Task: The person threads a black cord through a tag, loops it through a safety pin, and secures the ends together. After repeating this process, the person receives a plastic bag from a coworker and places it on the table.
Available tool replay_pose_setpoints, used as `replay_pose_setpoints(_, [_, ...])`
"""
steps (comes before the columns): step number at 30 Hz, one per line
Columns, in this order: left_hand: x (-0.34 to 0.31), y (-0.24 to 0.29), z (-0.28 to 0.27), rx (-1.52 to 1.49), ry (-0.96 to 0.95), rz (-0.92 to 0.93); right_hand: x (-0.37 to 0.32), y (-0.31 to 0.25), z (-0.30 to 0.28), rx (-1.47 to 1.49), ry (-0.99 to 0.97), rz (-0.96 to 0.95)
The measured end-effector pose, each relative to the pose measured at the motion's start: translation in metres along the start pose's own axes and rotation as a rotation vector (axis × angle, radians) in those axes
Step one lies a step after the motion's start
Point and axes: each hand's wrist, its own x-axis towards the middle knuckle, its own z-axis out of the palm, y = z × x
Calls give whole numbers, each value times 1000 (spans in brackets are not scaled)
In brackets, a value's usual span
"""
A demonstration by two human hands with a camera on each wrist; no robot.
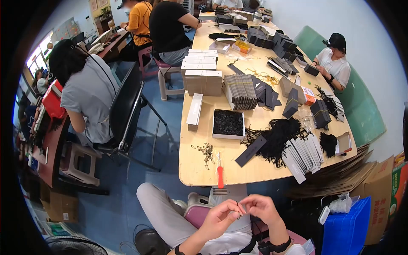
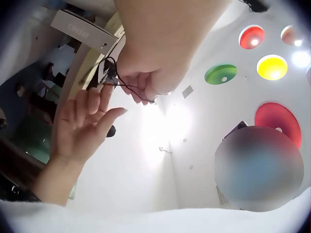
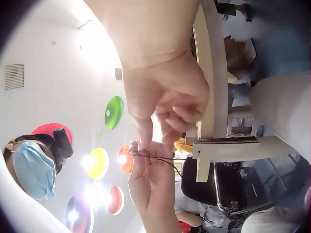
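Note:
Above my lap, a thin black cord (image 2: 127, 87) runs between my two hands. My left hand (image 1: 222, 217) pinches it in curled fingers, and the cord forms loops near the fingertips in the left wrist view. The right hand (image 1: 260, 209) is close beside it with fingers loosely bent. In the left wrist view its index finger touches the cord, while the thumb stands apart from that finger. Seen from the right wrist, the doubled cord (image 3: 155, 157) crosses the left fingers and a strand hangs off. Both hands are in front of the table (image 1: 193, 172).
A red-handled tool (image 1: 220, 176) lies at the table's near edge, beside small metal pieces (image 1: 206, 154). Behind are a white box of small black parts (image 1: 228, 123), a heap of black cords (image 1: 278, 136), fanned pale tags (image 1: 304, 155) and stacked tags (image 1: 204, 82). A blue bin (image 1: 346, 227) stands right.

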Motion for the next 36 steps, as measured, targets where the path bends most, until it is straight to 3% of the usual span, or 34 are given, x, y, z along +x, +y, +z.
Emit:
replay_pose_setpoints(2, [-3, -3, 1, 78, -14, -6, 9, -13, 8, 86, 41, -80])
replay_pose_setpoints(4, [-4, -4, 0, 159, -31, -12, 16, -20, 13, -115, -8, -213])
replay_pose_setpoints(10, [-6, -3, 0, 231, -19, -37, 24, -32, 10, -230, -114, -145])
replay_pose_setpoints(13, [-4, -7, 4, 261, 56, -28, 21, -29, 7, -334, -5, -262])
replay_pose_setpoints(15, [0, -12, 5, 508, 374, 140, 14, -30, 9, -313, 8, -312])
replay_pose_setpoints(16, [0, -12, 4, 594, 389, 172, 11, -30, 10, -292, 24, -363])
replay_pose_setpoints(21, [-4, -16, 16, 585, 386, 128, 6, -11, 33, -390, 232, -342])
replay_pose_setpoints(23, [-6, -20, 17, 560, 395, 123, 5, -5, 33, -267, 314, -336])
replay_pose_setpoints(27, [-7, -15, 23, 486, 406, 98, 2, -6, 30, -288, 275, -326])
replay_pose_setpoints(29, [-7, -15, 22, 429, 411, 71, 1, -7, 30, -163, 205, -259])
replay_pose_setpoints(31, [-10, -19, 15, 519, 288, 99, 1, -5, 29, -85, 172, -249])
replay_pose_setpoints(36, [-10, -12, 13, 410, 224, 40, 0, -4, 30, 97, 99, -205])
